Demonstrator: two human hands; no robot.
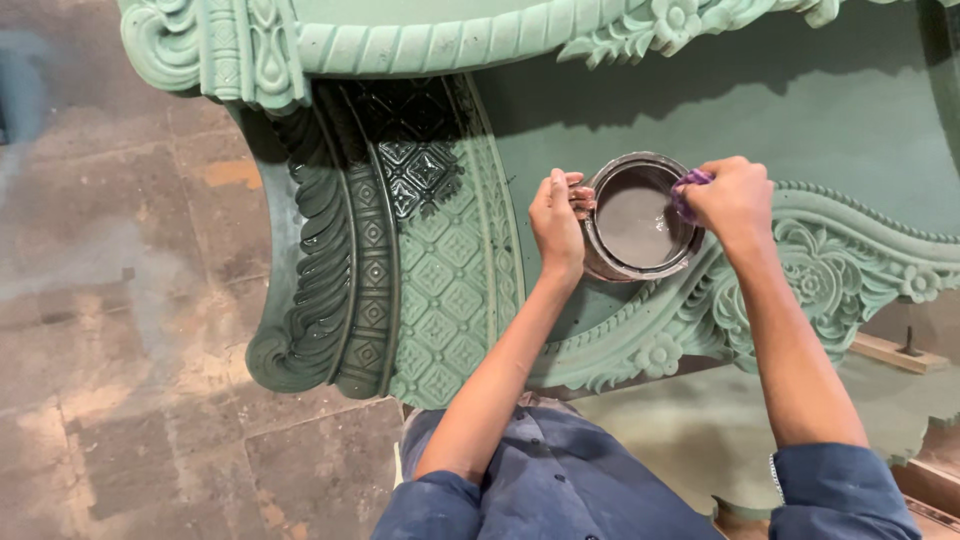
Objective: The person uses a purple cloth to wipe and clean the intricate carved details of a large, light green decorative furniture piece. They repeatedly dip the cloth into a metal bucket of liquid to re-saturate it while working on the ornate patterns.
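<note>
A left hand (556,222) clasps the wall of a round metal tin of grey liquid (637,215) (likely heavy, slosh-prone, best gripped at its sides) while the right hand (732,196) pinches a purple rag (690,187) just over the tin's rim.

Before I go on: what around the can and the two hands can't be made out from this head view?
- Purple thing in the right hand: mostly covered by the fingers; kind unclear.
- Paint can: its outer wall is hidden by the rim and both hands.
- Left hand: fingertips are blurred at the can's edge; grip unclear.
- Green carved furniture: cut off by the top and right edges.
</note>
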